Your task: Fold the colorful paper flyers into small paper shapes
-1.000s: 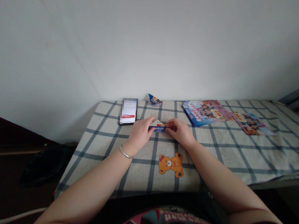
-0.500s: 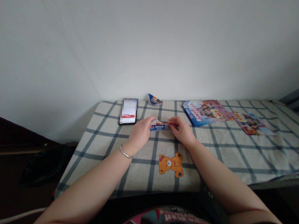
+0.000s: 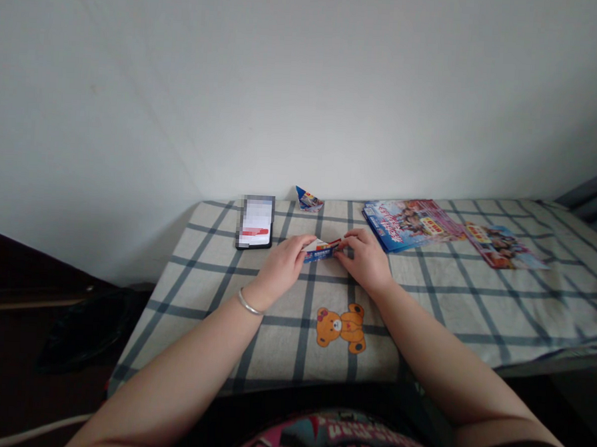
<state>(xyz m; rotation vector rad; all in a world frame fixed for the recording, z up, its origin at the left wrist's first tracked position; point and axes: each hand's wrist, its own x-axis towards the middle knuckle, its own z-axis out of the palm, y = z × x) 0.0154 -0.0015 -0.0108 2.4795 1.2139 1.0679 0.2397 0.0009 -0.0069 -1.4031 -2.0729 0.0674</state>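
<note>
A small folded piece of printed paper (image 3: 320, 249), blue, white and red, is held between both my hands just above the checked cloth. My left hand (image 3: 282, 268), with a silver bangle on the wrist, pinches its left end. My right hand (image 3: 367, 262) pinches its right end with the fingertips. Both hands sit close together near the middle of the bed surface, beyond a teddy bear print (image 3: 342, 327).
A phone (image 3: 256, 222) lies to the left of my hands. A small folded paper shape (image 3: 308, 199) sits by the wall. A stack of colourful leaflets (image 3: 408, 222) and one separate leaflet (image 3: 503, 246) lie to the right. The checked cloth (image 3: 499, 307) drops off at front and left.
My hands have drawn closer together and the folded paper between them now looks shorter and slightly tilted, its right end raised.
</note>
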